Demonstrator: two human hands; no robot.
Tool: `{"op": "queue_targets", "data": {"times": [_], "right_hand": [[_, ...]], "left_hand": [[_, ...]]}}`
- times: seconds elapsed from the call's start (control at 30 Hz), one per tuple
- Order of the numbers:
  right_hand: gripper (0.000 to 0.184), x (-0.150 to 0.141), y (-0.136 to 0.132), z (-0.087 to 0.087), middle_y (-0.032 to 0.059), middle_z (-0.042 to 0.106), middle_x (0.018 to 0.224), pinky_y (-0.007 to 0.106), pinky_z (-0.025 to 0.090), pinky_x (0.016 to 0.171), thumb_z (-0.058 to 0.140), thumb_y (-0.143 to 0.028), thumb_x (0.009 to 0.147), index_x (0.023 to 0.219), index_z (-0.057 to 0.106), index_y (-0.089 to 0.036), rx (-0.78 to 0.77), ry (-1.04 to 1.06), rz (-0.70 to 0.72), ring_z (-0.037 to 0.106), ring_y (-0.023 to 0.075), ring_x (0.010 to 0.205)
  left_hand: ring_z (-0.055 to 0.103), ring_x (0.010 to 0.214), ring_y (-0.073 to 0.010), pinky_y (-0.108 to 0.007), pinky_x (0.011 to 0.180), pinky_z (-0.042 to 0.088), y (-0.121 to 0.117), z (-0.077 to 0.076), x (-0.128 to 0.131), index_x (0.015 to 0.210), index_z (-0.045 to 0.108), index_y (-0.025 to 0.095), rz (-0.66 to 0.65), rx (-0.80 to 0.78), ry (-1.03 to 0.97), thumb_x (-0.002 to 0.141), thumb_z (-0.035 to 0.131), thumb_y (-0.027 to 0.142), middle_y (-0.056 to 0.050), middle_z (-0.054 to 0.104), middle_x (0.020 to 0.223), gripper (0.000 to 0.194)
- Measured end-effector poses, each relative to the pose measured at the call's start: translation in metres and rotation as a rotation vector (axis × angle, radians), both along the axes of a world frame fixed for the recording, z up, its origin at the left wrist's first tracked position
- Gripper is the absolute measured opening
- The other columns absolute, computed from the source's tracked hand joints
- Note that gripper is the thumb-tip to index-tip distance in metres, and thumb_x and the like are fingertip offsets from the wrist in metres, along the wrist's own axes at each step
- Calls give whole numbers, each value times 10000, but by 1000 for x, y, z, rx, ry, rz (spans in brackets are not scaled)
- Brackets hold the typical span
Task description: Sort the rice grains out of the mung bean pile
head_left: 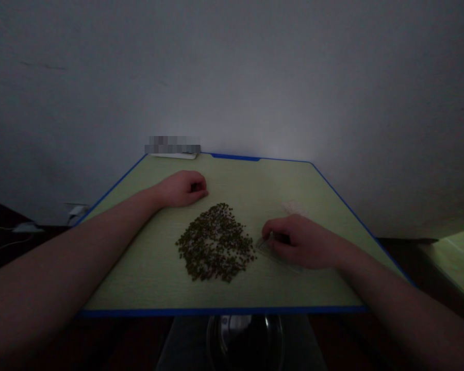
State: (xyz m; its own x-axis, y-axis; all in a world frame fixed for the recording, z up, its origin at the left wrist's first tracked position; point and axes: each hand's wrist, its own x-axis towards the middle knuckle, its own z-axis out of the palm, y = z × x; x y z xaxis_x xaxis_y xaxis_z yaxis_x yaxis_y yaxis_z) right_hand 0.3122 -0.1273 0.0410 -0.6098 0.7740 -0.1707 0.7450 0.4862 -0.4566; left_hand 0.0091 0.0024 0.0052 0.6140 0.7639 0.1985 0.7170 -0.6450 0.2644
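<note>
A loose pile of small olive-green and brown dried grains [212,245] is spread on the pale table [232,296]. My left hand [183,189] rests behind and left of the pile, its fingers curled, nothing showing in them. To the right of the pile, my right hand [301,241] is closed in a pinch on a thin clear plastic piece [265,245]. That plastic lies low against the tabletop and runs partly under the hand, so its full shape is hidden. Just behind the right hand lies a faint, pale, whitish patch [293,207], too dim to name.
A shiny metal bowl [212,340] sits below the table's blue front edge [232,311], over the lap. A white flat object [174,155], partly blurred out, is at the far left corner. The grey wall [232,77] stands directly behind. Cables and a plug [76,210] are on the left.
</note>
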Motion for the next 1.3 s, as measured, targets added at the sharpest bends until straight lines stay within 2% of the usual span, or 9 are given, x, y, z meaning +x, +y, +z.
{"op": "queue_targets", "data": {"times": [0.33, 0.8, 0.97, 1.2, 1.3], "right_hand": [[193, 0, 4, -2, -11, 574, 594, 232, 300, 511, 497, -178, 777, 901, 645, -164, 93, -41, -142, 481, 111, 530], [243, -7, 9, -12, -30, 566, 571, 229, 307, 507, 506, -219, 816, 992, 668, -183, 128, 37, -122, 470, 96, 500], [241, -10, 8, -13, -27, 578, 577, 232, 315, 523, 515, -200, 793, 969, 678, -181, 175, 28, -148, 481, 99, 516], [208, 5, 17, -12, -14, 593, 577, 240, 303, 509, 515, -188, 755, 884, 678, -183, 215, -45, -289, 489, 111, 512], [206, 10, 20, -11, -9, 599, 587, 242, 304, 508, 517, -193, 757, 884, 679, -179, 238, -50, -300, 494, 113, 514]], "left_hand": [[469, 576, -102, -239, 554, 330, 1, 0, 0, 764, 604, 153, -11, 13, 10, 797, 511, 416, -8, 573, 652, 282], [467, 581, -108, -244, 561, 326, 0, 0, 1, 776, 613, 150, 6, -5, 18, 795, 518, 404, -12, 571, 658, 271], [467, 583, -106, -246, 567, 328, 1, -1, 0, 779, 609, 150, 0, -2, 13, 796, 519, 412, -12, 574, 663, 278], [463, 573, -103, -240, 559, 325, 0, 0, 0, 776, 609, 154, 3, -11, 9, 795, 519, 415, -5, 571, 650, 277], [464, 574, -103, -240, 558, 319, 1, 0, 0, 765, 604, 154, -1, -1, 10, 798, 514, 415, -5, 571, 643, 279]]}}
